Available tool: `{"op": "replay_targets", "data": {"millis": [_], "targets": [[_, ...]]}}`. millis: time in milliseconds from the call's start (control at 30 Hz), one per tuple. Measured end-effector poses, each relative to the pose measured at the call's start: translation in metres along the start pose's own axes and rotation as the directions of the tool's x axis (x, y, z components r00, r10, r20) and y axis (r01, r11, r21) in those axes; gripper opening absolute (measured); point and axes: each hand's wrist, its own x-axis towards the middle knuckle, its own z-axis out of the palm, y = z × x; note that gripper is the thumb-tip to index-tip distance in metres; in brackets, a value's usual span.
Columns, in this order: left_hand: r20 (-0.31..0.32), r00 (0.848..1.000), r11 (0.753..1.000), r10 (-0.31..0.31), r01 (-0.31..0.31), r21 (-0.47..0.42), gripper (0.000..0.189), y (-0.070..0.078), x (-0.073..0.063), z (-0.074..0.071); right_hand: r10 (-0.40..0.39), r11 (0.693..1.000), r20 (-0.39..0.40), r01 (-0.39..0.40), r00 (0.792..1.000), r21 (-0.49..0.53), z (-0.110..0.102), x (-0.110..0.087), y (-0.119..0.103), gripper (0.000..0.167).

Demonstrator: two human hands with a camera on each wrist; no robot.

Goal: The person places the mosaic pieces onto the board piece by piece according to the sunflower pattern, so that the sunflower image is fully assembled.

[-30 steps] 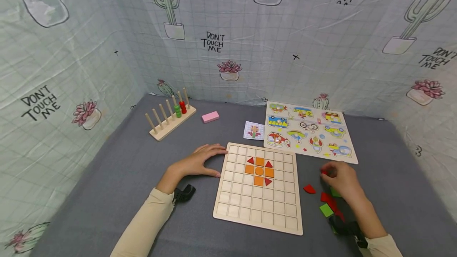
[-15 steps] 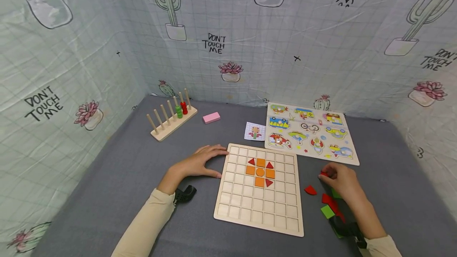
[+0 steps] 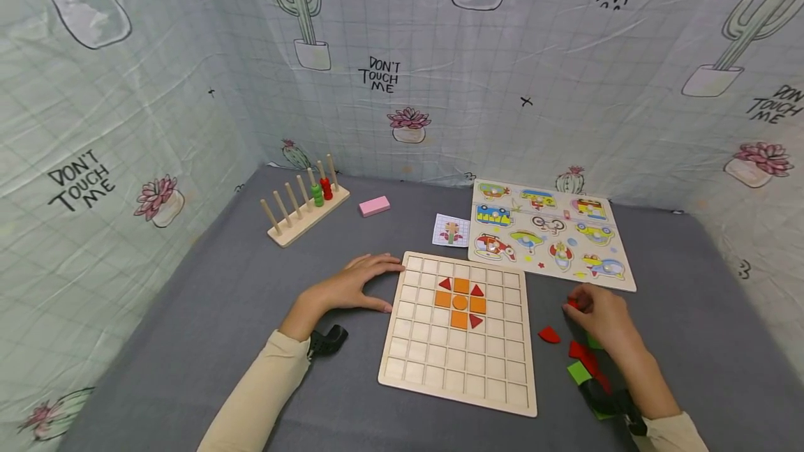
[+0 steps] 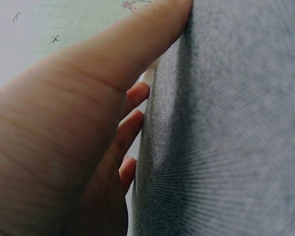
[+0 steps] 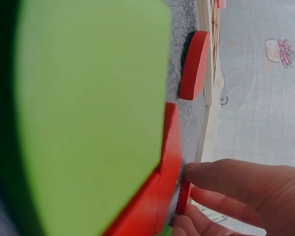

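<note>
A square wooden grid board (image 3: pixel 433 368) lies on the grey cloth, with orange squares (image 3: pixel 461 286), an orange disc (image 3: pixel 460 302) and red triangles (image 3: pixel 476 321) set in its upper middle cells. At the board's left edge rests my left hand (image 3: pixel 352 288), thumb and fingers extended and spread. My right hand (image 3: pixel 599 316), right of the board, pinches a small red piece (image 5: pixel 183 197) between thumb and fingers, low by the cloth; its full shape is hidden. Close by lie a red curved-edged piece (image 3: pixel 549 335), other red pieces (image 3: pixel 584 354) and green pieces (image 3: pixel 579 372), partly covered by the right wrist's black strap.
Behind the board are a small pattern card (image 3: pixel 451 230) and a wooden vehicle puzzle (image 3: pixel 546 236). A pink block (image 3: pixel 374 206) and a peg stand (image 3: pixel 308 215) with green and red beads stand at the back left. Printed fabric (image 3: pixel 352 33) hangs behind the table.
The head view has shifted slightly. Both hands stay in nearly the same places, the right one still pinching the red piece.
</note>
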Motion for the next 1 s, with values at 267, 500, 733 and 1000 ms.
{"op": "replay_targets", "data": {"millis": [267, 500, 733, 1000], "targets": [[-0.004, 1.0, 1.0, -0.001, 0.001, -0.01, 0.074, 0.002, -0.002, 0.0, -0.029, 0.999, 0.005, 0.029, 1.0, 0.017, 0.002, -0.002, -0.001, 0.023], [-0.003, 1.0, 1.0, -0.005, 0.005, -0.005, 0.075, 0.002, -0.001, 0.0, -0.072, 0.997, -0.023, 0.072, 0.997, 0.023, 0.003, -0.003, -0.008, 0.023], [-0.001, 1.0, 1.0, -0.007, 0.007, -0.006, 0.075, 0.002, -0.001, -0.001, -0.115, 0.992, -0.02, 0.116, 0.993, 0.059, 0.006, -0.009, -0.029, 0.021], [-0.003, 1.0, 1.0, 0.005, -0.005, -0.002, 0.074, 0.002, 0.0, -0.001, -0.157, 0.983, 0.003, 0.155, 0.988, 0.096, 0.021, -0.008, -0.06, 0.024]]}}
